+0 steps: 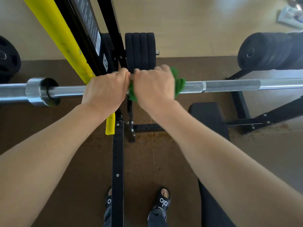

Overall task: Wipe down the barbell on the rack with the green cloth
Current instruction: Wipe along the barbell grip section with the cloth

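A steel barbell [229, 86] lies level across the view on the rack, its collar and sleeve at the left. The green cloth [179, 85] is wrapped round the bar near the middle; only its edges show past my fingers. My right hand [155, 86] is closed over the cloth and the bar. My left hand [105, 90] grips the bar right beside it, knuckles touching the right hand, and may also hold the cloth's left edge.
The rack's black upright [91, 30] with a yellow guard [57, 30] rises at the left. Black weight plates [140, 49] hang behind the bar, more at far right [270, 51]. A black bench [209, 118] sits below right. My sandalled feet straddle the rack's base beam [117, 161].
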A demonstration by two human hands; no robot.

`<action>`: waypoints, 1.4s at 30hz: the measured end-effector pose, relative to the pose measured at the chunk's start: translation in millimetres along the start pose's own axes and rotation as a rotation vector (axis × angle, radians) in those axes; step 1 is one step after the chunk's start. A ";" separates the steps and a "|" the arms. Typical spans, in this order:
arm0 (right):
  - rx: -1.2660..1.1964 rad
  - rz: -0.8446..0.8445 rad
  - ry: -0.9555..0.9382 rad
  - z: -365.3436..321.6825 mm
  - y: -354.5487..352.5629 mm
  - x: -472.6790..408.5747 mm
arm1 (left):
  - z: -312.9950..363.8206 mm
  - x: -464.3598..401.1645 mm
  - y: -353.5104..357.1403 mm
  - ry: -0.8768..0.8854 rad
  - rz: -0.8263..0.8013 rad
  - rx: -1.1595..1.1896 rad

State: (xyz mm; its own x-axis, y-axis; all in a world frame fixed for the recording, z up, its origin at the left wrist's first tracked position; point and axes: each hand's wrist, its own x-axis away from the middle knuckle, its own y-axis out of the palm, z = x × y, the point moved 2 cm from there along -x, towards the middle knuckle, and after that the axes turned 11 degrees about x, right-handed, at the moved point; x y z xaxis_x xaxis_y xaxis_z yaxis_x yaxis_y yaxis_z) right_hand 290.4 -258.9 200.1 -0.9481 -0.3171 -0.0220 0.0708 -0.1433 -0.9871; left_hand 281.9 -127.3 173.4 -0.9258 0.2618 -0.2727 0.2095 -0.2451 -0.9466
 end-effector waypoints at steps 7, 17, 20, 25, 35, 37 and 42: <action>0.192 -0.052 0.035 89.0 8.0 16.6 | 1.2 1.0 -4.5 -0.019 -0.005 0.062; 0.119 -0.143 0.092 37.4 7.5 -3.3 | 1.4 0.0 -2.5 -0.048 -0.017 0.029; -0.053 -0.323 -0.070 -1.6 2.1 -31.6 | 1.5 0.2 -3.4 -0.107 -0.031 0.030; -0.138 -0.483 -0.143 9.6 -1.6 -33.0 | 1.4 -0.6 -4.4 -0.083 -0.024 0.040; -0.076 0.435 0.204 7.2 33.6 21.0 | 2.5 1.3 -7.4 -0.061 -0.015 0.060; 0.005 0.230 0.200 8.4 21.3 4.4 | 4.2 1.0 -8.2 -0.056 -0.021 0.062; -0.141 -0.430 -0.071 25.5 8.0 -39.9 | 3.1 0.6 -8.2 -0.070 -0.028 -0.023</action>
State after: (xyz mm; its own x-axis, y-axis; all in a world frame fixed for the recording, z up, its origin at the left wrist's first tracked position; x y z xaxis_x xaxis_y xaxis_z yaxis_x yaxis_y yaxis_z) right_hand 336.7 -271.3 197.2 -0.8584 -0.3210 0.4002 -0.3718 -0.1483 -0.9164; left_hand 278.6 -128.0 181.6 -0.9511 0.2018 -0.2337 0.1892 -0.2172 -0.9576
